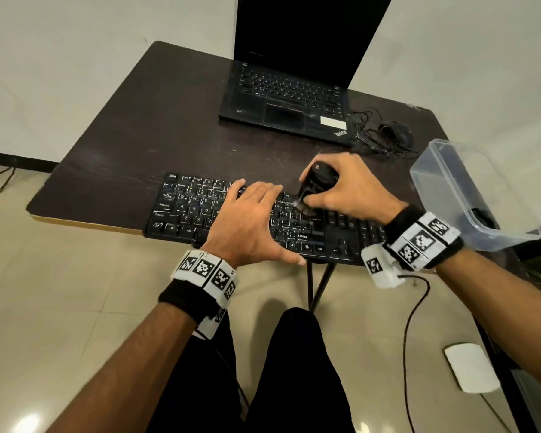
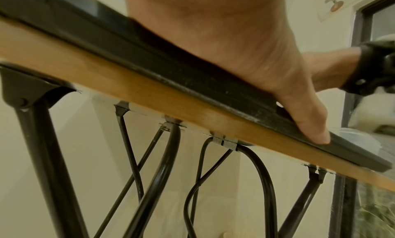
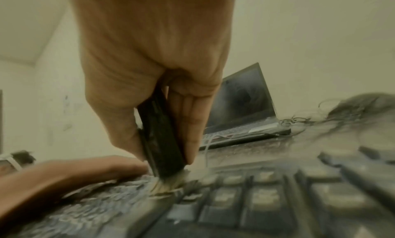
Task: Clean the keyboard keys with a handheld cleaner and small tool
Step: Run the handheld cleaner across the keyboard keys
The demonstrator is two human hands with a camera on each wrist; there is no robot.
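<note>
Head view: left hand [image 1: 247,220] flat, steadying keyboard [image 1: 181,210]; right hand [image 1: 350,185] at three o'clock gripping cleaner [image 1: 317,179], bristles down to sweep keys

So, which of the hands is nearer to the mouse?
Right. The right hand grips the cleaner over the keyboard, just in front of the mouse. The left hand lies flat on the keys, farther left.
</note>
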